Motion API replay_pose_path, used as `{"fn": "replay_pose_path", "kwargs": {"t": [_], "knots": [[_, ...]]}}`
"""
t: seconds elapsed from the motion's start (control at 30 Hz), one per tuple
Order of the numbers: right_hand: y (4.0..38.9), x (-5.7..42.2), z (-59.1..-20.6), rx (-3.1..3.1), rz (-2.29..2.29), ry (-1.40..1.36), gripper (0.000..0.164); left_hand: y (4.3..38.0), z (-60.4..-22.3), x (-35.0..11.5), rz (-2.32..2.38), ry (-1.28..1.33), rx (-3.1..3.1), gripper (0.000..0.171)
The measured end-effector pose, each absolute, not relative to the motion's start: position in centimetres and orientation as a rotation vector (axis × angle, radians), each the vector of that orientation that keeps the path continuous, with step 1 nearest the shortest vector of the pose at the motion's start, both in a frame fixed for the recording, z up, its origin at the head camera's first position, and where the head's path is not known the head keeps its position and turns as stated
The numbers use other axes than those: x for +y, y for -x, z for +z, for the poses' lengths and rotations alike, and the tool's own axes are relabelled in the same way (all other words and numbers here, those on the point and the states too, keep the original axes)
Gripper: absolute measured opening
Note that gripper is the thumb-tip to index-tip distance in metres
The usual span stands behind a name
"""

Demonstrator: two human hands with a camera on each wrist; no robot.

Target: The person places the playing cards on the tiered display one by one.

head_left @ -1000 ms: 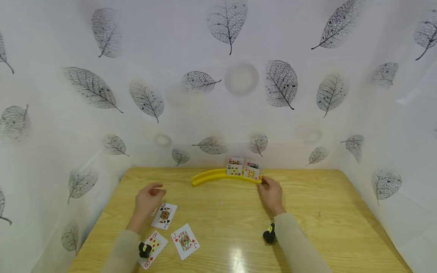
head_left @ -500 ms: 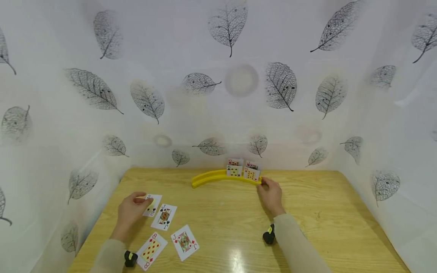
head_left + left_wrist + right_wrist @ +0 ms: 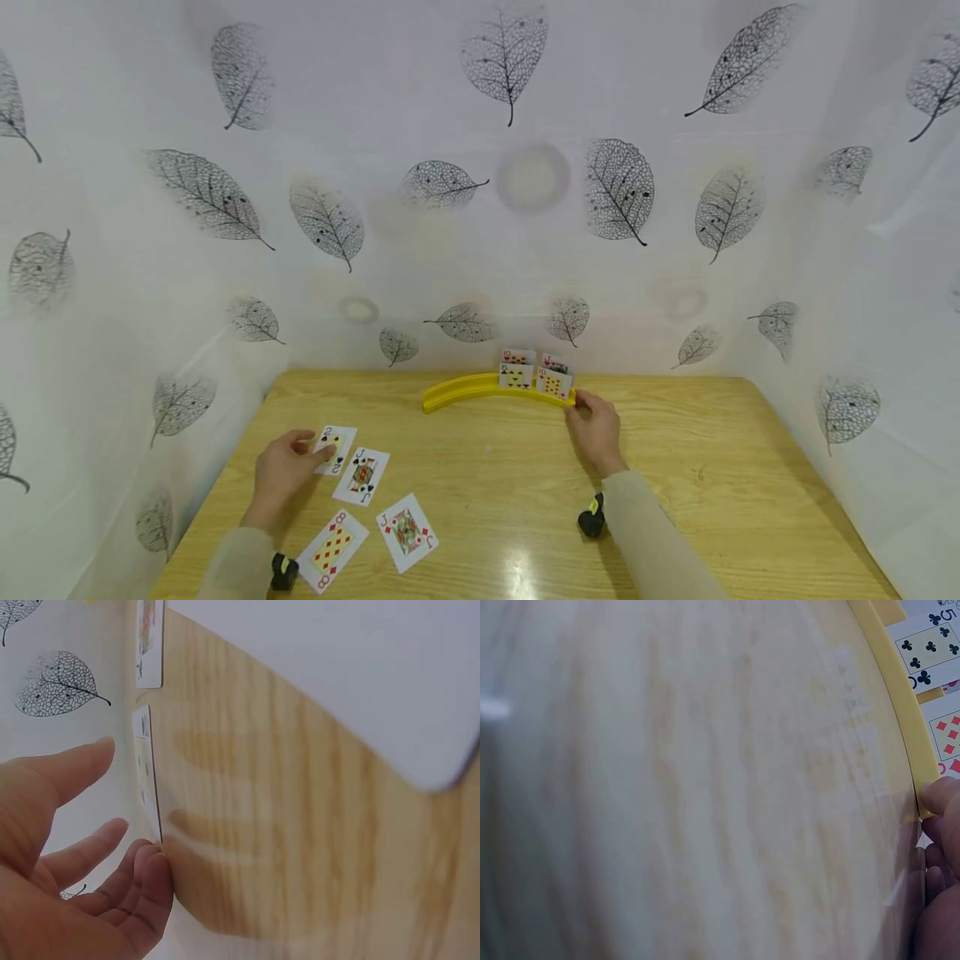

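My left hand [image 3: 281,471] is at the two of spades [image 3: 339,439], which lies face up on the table. In the left wrist view the thumb [image 3: 82,772] is raised apart from the card, and the lower fingers rest by its near edge on the tabletop. Over at the back, my right hand [image 3: 596,429] pinches the right end of a curved yellow card holder [image 3: 459,389] between thumb and fingers. Upright in the holder's right half are the five of clubs [image 3: 516,377] and ten of diamonds [image 3: 553,383] in front, with a red ten [image 3: 517,356] and a jack [image 3: 556,363] behind.
The jack of spades [image 3: 362,477], eight of diamonds [image 3: 333,552] and jack of diamonds [image 3: 407,533] lie face up at the left of the wooden table [image 3: 495,492]. A leaf-patterned sheet [image 3: 420,258] surrounds the back and sides.
My left hand has moved left and down, from above the jack of spades to the left side of the two of spades, uncovering cards. The right hand stays on the card holder.
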State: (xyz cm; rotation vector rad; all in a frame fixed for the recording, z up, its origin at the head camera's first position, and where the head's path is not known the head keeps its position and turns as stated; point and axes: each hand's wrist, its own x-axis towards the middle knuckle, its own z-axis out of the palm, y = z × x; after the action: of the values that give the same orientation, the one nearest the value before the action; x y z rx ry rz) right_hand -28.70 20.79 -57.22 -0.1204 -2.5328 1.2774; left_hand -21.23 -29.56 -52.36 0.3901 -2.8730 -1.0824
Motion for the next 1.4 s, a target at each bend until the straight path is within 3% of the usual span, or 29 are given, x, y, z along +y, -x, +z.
{"fn": "replay_pose_path", "kwargs": {"t": [0.37, 1.07, 1.4], "knots": [[28.7, 20.8, -57.2, -2.542, 1.288, 0.12, 0.044, 21.8, -53.4, -29.6, -1.011, -0.323, -2.929, 0.08], [28.8, 21.0, -57.4, -2.535, 1.261, 0.115, 0.043, 22.0, -52.7, -28.6, -0.843, -0.393, -2.992, 0.069], [28.7, 20.9, -57.5, -2.512, 1.278, 0.097, 0.042, 22.0, -51.6, -28.5, -0.788, -0.484, -3.098, 0.077]]}}
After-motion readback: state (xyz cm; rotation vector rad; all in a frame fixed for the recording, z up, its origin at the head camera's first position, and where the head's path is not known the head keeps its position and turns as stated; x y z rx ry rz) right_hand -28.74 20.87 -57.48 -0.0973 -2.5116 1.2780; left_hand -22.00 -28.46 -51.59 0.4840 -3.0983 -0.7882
